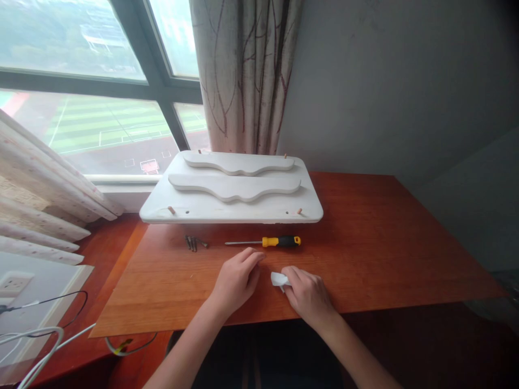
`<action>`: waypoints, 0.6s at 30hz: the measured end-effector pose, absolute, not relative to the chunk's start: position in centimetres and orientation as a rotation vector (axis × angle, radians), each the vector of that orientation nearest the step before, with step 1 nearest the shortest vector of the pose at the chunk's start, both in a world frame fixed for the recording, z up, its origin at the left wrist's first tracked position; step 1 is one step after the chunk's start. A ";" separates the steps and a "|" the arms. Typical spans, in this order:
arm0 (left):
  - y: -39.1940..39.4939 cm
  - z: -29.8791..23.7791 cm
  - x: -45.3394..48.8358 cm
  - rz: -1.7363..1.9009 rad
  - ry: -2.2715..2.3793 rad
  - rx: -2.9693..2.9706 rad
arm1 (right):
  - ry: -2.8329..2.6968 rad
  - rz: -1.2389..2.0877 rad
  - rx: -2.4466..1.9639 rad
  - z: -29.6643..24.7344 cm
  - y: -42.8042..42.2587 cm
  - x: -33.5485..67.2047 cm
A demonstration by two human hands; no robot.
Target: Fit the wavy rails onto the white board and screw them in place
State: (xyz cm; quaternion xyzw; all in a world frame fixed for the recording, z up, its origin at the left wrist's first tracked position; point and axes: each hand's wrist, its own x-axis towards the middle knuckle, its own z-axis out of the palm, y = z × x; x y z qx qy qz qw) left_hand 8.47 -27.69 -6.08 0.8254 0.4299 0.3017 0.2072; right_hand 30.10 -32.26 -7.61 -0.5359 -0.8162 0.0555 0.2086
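My right hand (310,296) is closed on a crumpled piece of white tissue (279,279), which sticks out to the left of the fingers above the table's near edge. Left of it, my left hand (239,276) is loosely curved, thumb and fingers a little apart, with nothing visible in it. Just beyond both hands lies a yellow and black screwdriver (281,241), its shaft pointing left. Several dark screws (194,243) lie to the left of its tip. Behind them rests a white board (239,212) with two wavy-edged white strips (235,186) lying on top.
Short wooden dowels (171,210) stand up near the board's corners, beside small holes. The brown wooden table (389,243) stretches right to a grey wall. A window (109,124) and curtains (247,75) are behind. White cables (52,346) hang at the lower left.
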 end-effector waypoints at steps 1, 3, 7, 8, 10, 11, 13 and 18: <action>-27.7 -6.1 8.5 0.834 1.197 2.302 | -2.263 0.163 -1.492 -7.6 -32.3 30.1; -27.7 -6.2 8.4 0.822 1.196 2.305 | -2.248 0.180 -1.497 -7.4 -32.3 30.2; -27.7 -6.3 8.4 0.819 1.190 2.312 | -2.211 0.280 -1.488 -6.7 -32.4 30.2; -27.7 -6.3 8.4 0.818 1.191 2.315 | -2.191 0.321 -1.480 -6.5 -32.5 30.2; -27.7 -6.3 8.5 0.813 1.194 2.325 | -2.149 0.397 -1.458 -6.3 -32.5 30.2; -27.7 -6.3 8.5 0.809 1.196 2.329 | -2.131 0.416 -1.448 -6.3 -32.4 30.3; -27.7 -6.2 8.5 0.802 1.201 2.336 | -2.106 0.379 -1.437 -6.3 -31.9 30.8; -27.7 -6.0 8.5 0.800 1.204 2.349 | -2.048 -0.147 -1.400 -4.7 -28.1 34.6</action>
